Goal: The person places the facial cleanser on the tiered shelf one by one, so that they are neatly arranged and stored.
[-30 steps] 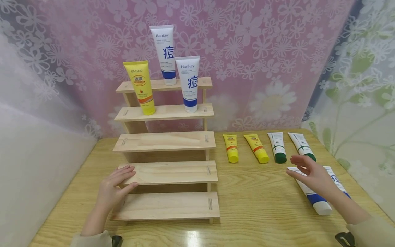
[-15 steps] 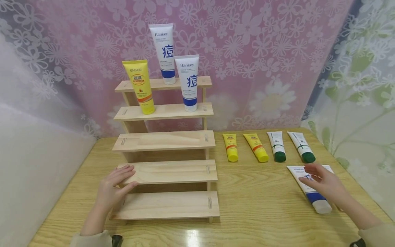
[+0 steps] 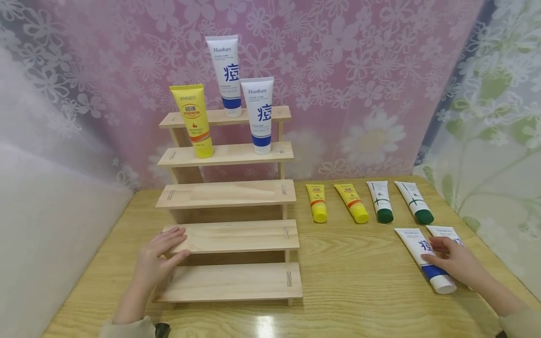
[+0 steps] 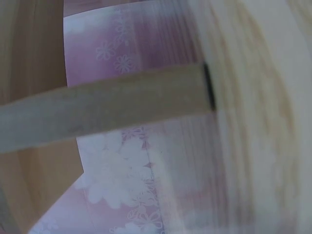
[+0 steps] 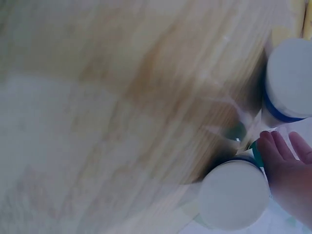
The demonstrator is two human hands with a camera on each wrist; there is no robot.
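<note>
In the head view my left hand [image 3: 154, 257] rests on the left end of the second-lowest step of a wooden display rack [image 3: 230, 236], fingers lying on top and thumb near its front edge. My right hand [image 3: 454, 260] is at a white squeeze tube [image 3: 412, 239] with a blue band, lying on the table; its thumb is over the tube and its fingers are loosely bent. A second such tube [image 3: 444, 231] lies beside it, partly hidden by this hand. In the right wrist view the fingers [image 5: 278, 146] reach between the two white caps.
On the rack stand a yellow tube [image 3: 192, 119] and two white-and-blue tubes [image 3: 226, 75], upright on their caps. Two yellow tubes [image 3: 316, 202] and two white tubes with green caps [image 3: 380, 199] lie along the table's back. Patterned curtains [image 3: 321, 94] stand behind.
My right hand has come down and slightly right, from above the pair of white-and-blue tubes to the left one. My left hand stays on the rack; the tubes have not moved.
</note>
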